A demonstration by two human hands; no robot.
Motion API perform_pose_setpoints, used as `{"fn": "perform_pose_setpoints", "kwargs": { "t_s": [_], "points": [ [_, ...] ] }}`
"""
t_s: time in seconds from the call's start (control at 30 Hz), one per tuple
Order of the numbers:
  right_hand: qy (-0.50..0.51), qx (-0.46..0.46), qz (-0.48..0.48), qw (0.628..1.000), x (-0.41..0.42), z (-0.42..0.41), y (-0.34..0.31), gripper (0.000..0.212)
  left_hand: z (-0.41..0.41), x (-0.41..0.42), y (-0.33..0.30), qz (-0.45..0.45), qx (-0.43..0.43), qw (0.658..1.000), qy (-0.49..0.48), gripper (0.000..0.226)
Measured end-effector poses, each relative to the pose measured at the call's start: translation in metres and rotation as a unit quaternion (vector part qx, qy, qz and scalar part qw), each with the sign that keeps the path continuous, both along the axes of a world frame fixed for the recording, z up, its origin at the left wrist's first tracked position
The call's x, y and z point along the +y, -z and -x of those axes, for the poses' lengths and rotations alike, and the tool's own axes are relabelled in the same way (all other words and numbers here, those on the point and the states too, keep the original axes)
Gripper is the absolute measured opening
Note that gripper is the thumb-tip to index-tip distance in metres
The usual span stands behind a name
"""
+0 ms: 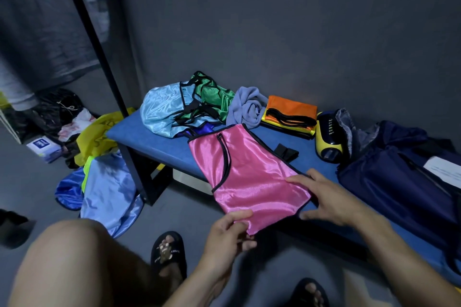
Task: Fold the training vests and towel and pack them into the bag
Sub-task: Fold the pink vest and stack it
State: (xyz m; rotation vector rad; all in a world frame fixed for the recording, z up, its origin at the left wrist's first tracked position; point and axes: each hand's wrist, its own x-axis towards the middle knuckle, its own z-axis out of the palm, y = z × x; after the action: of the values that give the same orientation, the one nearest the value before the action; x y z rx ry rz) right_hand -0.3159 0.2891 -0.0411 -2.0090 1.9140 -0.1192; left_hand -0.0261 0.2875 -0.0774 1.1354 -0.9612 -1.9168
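**Pink vest held at the bench's near edge**

I see the pink vest [252,182] lying flat on the blue bench [154,142], folded lengthwise, with its bottom end hanging just over the bench's near edge. My left hand [227,234] pinches that hanging corner between thumb and curled fingers. My right hand [329,202] lies on the vest's right edge with fingers spread and fairly straight, pressing the cloth rather than gripping it.

Toward the back of the bench, beyond the pink vest, a heap of loose vests sits crumpled: a light blue vest [162,109] and a green vest [214,99] tangled together by their black trim. Just right of that heap is a bunched grey towel [249,107]. Right of the towel lies a neat stack with an orange vest [291,107] on top and a yellow layer under it. A yellow and black speaker [326,139] stands right of the stack. The dark navy bag [394,182] rests at the bench's right end, close to my right hand.

On the floor left of the bench lie more shiny blue cloth [107,192] and a yellow plastic bag [97,137].
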Motion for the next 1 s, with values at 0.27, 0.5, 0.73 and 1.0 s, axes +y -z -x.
{"fn": "perform_pose_setpoints", "kwargs": {
  "t_s": [0.27, 0.5, 0.73, 1.0],
  "points": [
    [0.007, -0.033, 0.165, 0.986, 0.002, -0.003, 0.005, 0.038, -0.022, -0.024, -0.005, 0.303, -0.173, 0.936, 0.048, 0.016],
    [0.018, -0.163, 0.156, 0.974, 0.002, -0.007, -0.025, 0.01, -0.043, -0.077, -0.035, 0.476, -0.228, 0.85, 0.001, 0.029],
    [0.048, -0.301, 0.098, 0.948, 0.007, -0.022, -0.035, 0.031, -0.051, -0.093, -0.03, 0.358, -0.099, 0.928, 0.024, 0.049],
    [0.082, -0.45, 0.019, 0.889, -0.027, -0.039, -0.023, 0.041, -0.035, -0.113, -0.023, 0.195, -0.048, 0.978, -0.06, 0.024]
  ]
}}
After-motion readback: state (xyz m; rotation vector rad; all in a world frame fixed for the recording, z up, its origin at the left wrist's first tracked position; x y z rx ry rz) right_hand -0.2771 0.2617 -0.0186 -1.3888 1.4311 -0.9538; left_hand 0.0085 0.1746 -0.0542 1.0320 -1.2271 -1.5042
